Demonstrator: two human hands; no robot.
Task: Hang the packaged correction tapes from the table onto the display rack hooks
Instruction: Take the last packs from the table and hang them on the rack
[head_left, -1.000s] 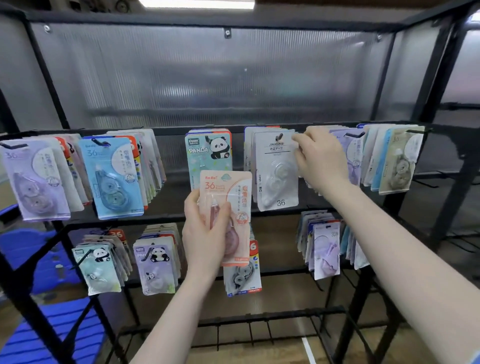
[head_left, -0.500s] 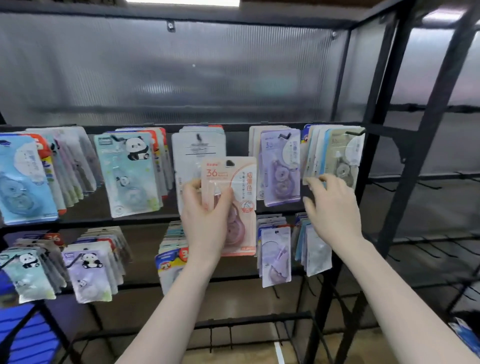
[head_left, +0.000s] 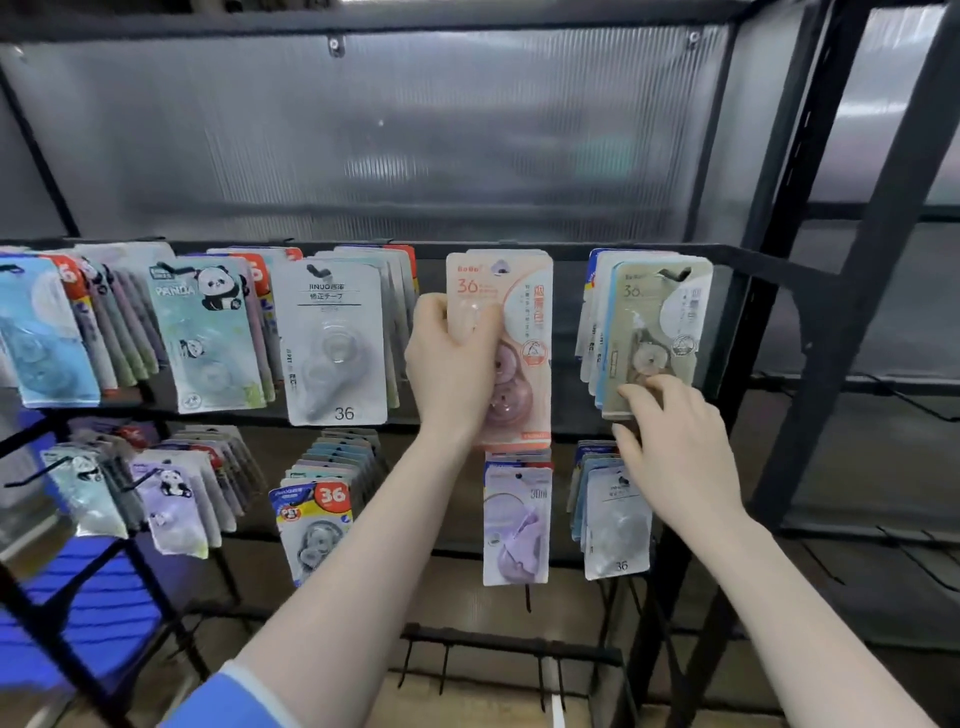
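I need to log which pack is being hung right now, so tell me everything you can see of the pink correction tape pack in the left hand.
The pink correction tape pack is a flat pale-pink card with rounded top corners, a red "36" near the top left, a hang hole at the top centre and a clear blister over a pink rounded dispenser. It is held upright against the upper rail, between the white pack and the beige pack. The left hand grips its left edge, thumb across the front. Whether it sits on a hook cannot be seen.

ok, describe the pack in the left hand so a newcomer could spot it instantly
Start at the black display rack and follow its top row to the gap between the white pack marked 36 and the beige pack. The left hand holds the pink pack there, the row's only pink one.
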